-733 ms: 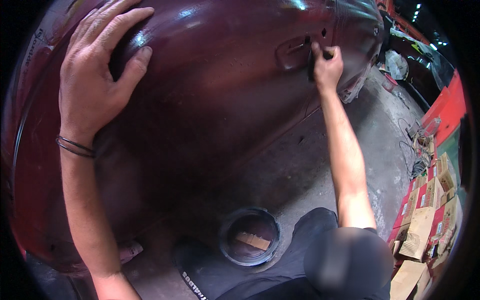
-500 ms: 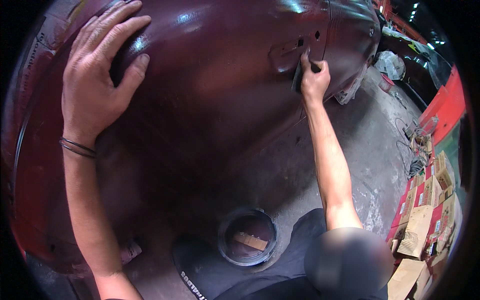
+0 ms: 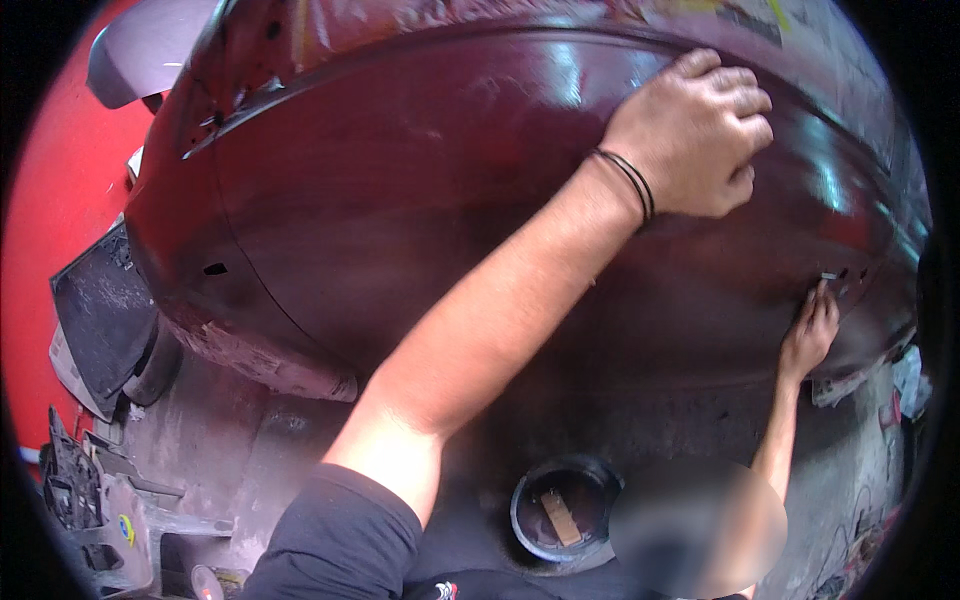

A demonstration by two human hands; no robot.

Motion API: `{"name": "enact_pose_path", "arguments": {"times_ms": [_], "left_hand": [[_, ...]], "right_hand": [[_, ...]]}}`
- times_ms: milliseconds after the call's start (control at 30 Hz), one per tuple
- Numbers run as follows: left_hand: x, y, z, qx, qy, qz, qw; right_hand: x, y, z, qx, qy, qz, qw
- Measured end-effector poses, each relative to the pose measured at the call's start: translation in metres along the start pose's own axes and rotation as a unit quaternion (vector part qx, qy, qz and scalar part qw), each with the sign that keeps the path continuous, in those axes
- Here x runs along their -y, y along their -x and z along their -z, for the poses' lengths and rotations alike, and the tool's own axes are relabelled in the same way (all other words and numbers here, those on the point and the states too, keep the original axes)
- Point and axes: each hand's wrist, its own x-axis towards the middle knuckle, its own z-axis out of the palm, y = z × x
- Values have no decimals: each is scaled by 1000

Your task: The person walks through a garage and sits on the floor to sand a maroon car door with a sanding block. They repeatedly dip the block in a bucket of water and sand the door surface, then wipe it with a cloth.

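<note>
A dark maroon car side panel (image 3: 450,240) with dull and glossy patches spreads across the view. My left hand (image 3: 690,140), with thin black bands at its wrist, rests on the panel's upper part. Its fingers are slightly bent and apart, and it holds nothing. Farther right, my right hand (image 3: 812,335) reaches low on the panel beside the small holes of the door handle recess (image 3: 843,275). Its fingers are pinched together on what looks like a small piece of sandpaper, mostly hidden now. Below, a dark round bucket (image 3: 516,510) holds liquid and a tan flat block (image 3: 562,518).
Loose car parts (image 3: 130,530) lie on the grey floor (image 3: 250,440) at lower left. A dark panel (image 3: 105,310) leans by a red surface (image 3: 60,200). Masking paper (image 3: 260,355) hangs under the car's lower edge. A blurred patch covers part of my right arm.
The view has swung left along the car, bringing its left end and the loose parts into sight. My left hand stays on the panel; my right hand remains by the handle recess.
</note>
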Motion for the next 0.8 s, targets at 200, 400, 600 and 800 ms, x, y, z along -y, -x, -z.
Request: {"name": "enact_pose_path", "arguments": {"times_ms": [200, 400, 600, 800], "left_hand": [[-5, -4, -1, 8, 41, 29, 999], [3, -1, 10, 34, 36, 44, 998], [4, 3, 12, 45, 39, 43, 997], [3, -8, 7, 42, 63, 32, 997]], "right_hand": [[-62, -12, 15, 33, 140, 18, 989], [34, 3, 24, 67, 38, 57, 995], [90, 12, 5, 16, -144, -134, 980], [4, 2, 13, 19, -11, -53, 998]]}}
